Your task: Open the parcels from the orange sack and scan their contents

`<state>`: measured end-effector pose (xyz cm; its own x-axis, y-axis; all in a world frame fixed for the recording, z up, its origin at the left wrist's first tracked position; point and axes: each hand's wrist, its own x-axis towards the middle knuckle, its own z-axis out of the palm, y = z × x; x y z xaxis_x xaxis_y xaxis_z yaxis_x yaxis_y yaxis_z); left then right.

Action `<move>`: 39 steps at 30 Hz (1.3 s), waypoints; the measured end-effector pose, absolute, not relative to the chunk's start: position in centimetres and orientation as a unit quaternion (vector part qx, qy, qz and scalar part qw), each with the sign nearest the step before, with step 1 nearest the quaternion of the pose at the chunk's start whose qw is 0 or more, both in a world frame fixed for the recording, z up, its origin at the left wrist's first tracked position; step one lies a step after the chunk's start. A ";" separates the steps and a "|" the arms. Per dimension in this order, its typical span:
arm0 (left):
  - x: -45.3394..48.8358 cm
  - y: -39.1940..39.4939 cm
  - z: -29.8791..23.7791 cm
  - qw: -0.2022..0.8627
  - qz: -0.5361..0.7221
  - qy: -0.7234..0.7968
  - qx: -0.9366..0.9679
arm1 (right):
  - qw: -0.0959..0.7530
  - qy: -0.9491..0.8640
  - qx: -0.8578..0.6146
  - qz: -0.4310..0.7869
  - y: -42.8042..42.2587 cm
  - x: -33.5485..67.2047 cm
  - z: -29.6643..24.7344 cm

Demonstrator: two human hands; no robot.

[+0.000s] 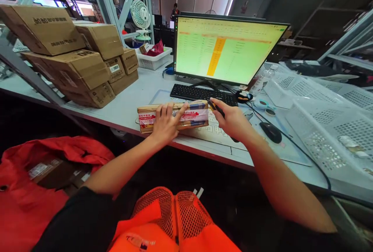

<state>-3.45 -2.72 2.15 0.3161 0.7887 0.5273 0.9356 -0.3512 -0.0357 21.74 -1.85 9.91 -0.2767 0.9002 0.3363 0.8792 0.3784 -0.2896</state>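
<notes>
My left hand point(166, 124) holds a small cardboard box point(192, 116), fingers over its top and thumb stretched along it. Red-printed clear tape runs along the side of the box facing me, and blue patches show at its right end. In my right hand point(230, 119) is a dark utility knife point(216, 108) with a bit of orange on it. Its front end is at the box's right end; whether the blade touches the cardboard I cannot tell. Behind the box lies a black keyboard point(201, 93), partly hidden by it and my right hand.
A monitor point(227, 50) stands behind the keyboard. Stacked cardboard boxes point(78, 69) fill the desk's left side. White perforated baskets point(335, 127) are at right, near a black mouse point(271, 131) and its cable. An open red bag point(58, 159) holding boxes is below left.
</notes>
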 end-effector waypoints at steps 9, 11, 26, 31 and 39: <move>-3.5 -2.8 2.0 0.182 -0.223 -0.539 -0.792 | 0.232 -0.787 -0.571 0.031 -2.9 22.5 7.0; -3.5 -2.9 1.9 0.185 -0.226 -0.540 -0.789 | 0.238 -0.788 -0.566 0.042 -3.0 22.5 6.7; -3.7 -3.0 1.5 0.190 -0.258 -0.535 -0.782 | 0.220 -0.784 -0.574 0.087 -5.1 22.1 5.1; -4.5 -3.4 1.8 0.200 -0.266 -0.535 -0.777 | 0.275 -0.791 -0.542 0.066 -5.3 22.7 6.2; -5.0 -4.1 1.7 0.207 -0.282 -0.533 -0.770 | 0.277 -0.802 -0.527 0.047 -4.8 20.8 8.0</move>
<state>-5.02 -4.05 1.69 0.2724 0.7041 0.6557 0.9379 -0.3464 -0.0177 20.77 -4.78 7.97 -0.2906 0.8717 0.3945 0.8200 0.4394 -0.3668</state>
